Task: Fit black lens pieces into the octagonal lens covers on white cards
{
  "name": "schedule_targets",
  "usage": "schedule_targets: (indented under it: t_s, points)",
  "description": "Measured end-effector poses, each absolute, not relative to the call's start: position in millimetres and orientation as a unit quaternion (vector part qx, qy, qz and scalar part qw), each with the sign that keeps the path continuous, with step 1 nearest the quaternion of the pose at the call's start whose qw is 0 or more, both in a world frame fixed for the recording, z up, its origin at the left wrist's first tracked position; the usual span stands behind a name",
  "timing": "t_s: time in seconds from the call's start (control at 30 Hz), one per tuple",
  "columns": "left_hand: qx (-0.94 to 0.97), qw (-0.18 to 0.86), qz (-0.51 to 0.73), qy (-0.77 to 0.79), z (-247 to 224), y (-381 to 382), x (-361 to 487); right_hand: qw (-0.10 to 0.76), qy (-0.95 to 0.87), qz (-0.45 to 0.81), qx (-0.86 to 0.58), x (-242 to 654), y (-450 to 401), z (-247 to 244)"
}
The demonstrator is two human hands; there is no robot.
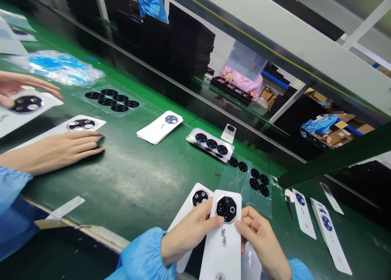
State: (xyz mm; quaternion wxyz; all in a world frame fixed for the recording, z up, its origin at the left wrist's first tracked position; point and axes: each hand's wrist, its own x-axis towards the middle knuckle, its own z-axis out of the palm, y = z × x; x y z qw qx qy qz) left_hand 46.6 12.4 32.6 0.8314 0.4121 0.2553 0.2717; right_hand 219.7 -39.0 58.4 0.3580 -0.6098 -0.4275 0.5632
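A white phone-shaped panel (224, 247) with a round black camera piece (226, 209) near its top is held upright in front of me. My left hand (191, 231) grips its left edge, the thumb lying by the lower rim of the black piece. On the opposite edge, my right hand (262, 241) pinches the panel between thumb and curled fingers. Behind my left hand lies another white panel (183, 215) with a similar black piece, partly covered. Part of a further pale panel (252, 261) shows beneath my right hand.
Sheets of black discs (113, 100) (259, 182), a wrapped stack of discs (210, 143) and white panels (160, 127) (331, 235) lie on the green table (137, 182). A co-worker's hands (58, 149) handle panels at left, near a plastic bag (61, 66). A green post (336, 154) slants at right.
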Motion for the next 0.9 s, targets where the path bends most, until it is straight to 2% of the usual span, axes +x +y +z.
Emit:
schedule_targets:
  t_s: [0.63,0.9]
  points:
    - [0.376,0.822,0.293,0.313,28,14,45,0.339,-0.445,0.564,-0.608,225,-36,56]
    - [0.394,0.775,0.361,0.337,30,26,51,0.348,-0.435,0.575,-0.599,224,-54,47]
